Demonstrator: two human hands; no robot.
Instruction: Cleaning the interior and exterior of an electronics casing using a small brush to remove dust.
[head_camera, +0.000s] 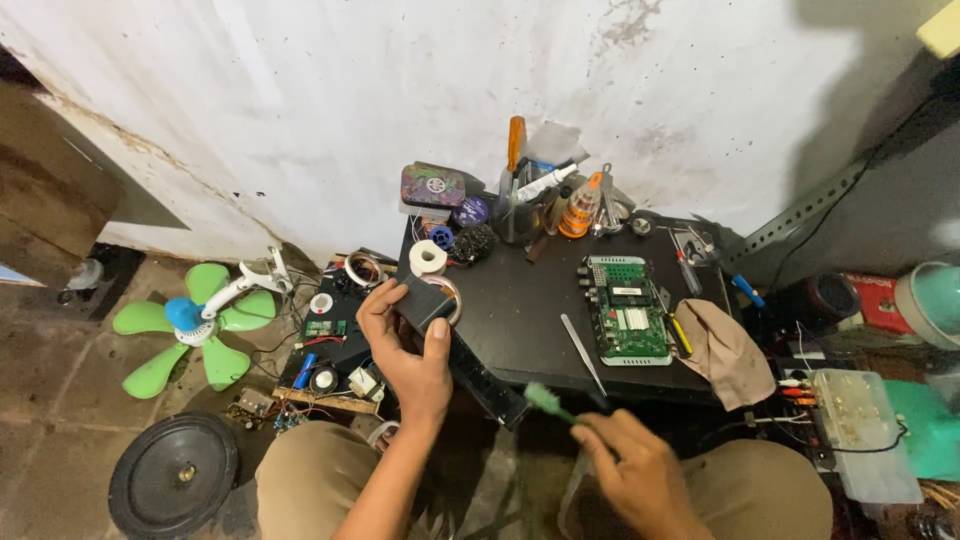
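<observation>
My left hand (405, 350) grips one end of a long black box-like casing (470, 375), held tilted over the front edge of a small black table (530, 310). My right hand (640, 470) holds a toothbrush with a green head (545, 400); its bristles sit close to the lower end of the casing. A green circuit board (625, 310) lies on the table to the right, with metal tweezers (582, 352) beside it.
A cup of tools and screwdrivers (520, 195), tape roll (428, 257) and beige cloth (725, 350) sit on the table. On the floor left are a green fan blade (190, 325), a black speaker cone (175, 475) and small boards. A clear plastic box (860, 430) lies right.
</observation>
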